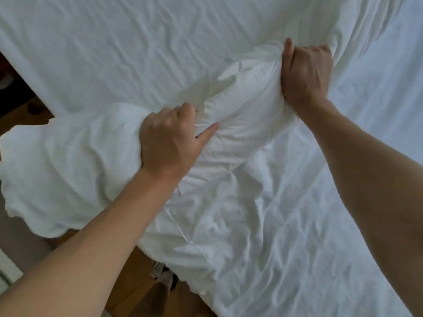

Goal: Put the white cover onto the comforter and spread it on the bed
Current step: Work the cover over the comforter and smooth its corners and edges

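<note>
Left hand [168,136] clenched on a puffy bunch of white cover [68,170], thumb stretched toward the right hand [305,74], itself fisted tight on a gathered fold with thumb pointing up. Between the hands, a plump, creamier bulge of comforter [245,104] under wrinkled cloth; beyond both, creased white bed [114,42]. Below the left hand, wooden floor [135,271], blurred and half hidden; where cover ends and comforter begins, hard to tell.

Both forearms run off the lower edge; the left hand [168,139] is motion-blurred. The bed [114,42] is cropped by the top edge; floor clutter [163,274] is unreadable.
</note>
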Action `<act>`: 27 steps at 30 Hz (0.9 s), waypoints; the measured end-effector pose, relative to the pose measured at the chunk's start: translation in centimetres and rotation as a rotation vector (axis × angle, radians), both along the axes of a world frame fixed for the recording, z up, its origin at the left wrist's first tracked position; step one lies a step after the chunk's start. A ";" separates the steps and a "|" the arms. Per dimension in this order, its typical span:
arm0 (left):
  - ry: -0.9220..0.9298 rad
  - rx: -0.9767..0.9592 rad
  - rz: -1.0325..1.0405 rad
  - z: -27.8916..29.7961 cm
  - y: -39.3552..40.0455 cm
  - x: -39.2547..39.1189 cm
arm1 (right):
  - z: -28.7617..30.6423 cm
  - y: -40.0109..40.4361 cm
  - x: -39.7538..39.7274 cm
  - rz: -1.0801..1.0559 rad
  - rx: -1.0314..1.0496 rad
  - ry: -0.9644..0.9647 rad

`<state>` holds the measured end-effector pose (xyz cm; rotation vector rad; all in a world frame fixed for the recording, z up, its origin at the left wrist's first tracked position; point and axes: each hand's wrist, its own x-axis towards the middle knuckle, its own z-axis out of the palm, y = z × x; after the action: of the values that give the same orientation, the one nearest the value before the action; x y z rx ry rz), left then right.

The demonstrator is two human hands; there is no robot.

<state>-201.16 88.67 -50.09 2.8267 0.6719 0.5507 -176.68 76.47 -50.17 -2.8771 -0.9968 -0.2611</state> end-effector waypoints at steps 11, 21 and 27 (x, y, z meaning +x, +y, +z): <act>0.033 -0.085 -0.062 -1.3 -15.3 -6.9 | -0.9 -14.7 -6.0 -0.035 0.008 -0.036; 0.026 0.012 -0.029 -7.2 -22.1 -8.7 | -3.4 -21.2 -6.5 0.146 0.104 -0.085; -0.074 0.069 -0.005 -7.5 -22.1 -8.7 | 0.8 -15.7 -2.3 0.097 0.238 -0.096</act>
<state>-209.84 66.58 -57.57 2.8544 0.6437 0.6863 -179.01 60.73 -49.34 -2.6158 -1.0394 -0.4801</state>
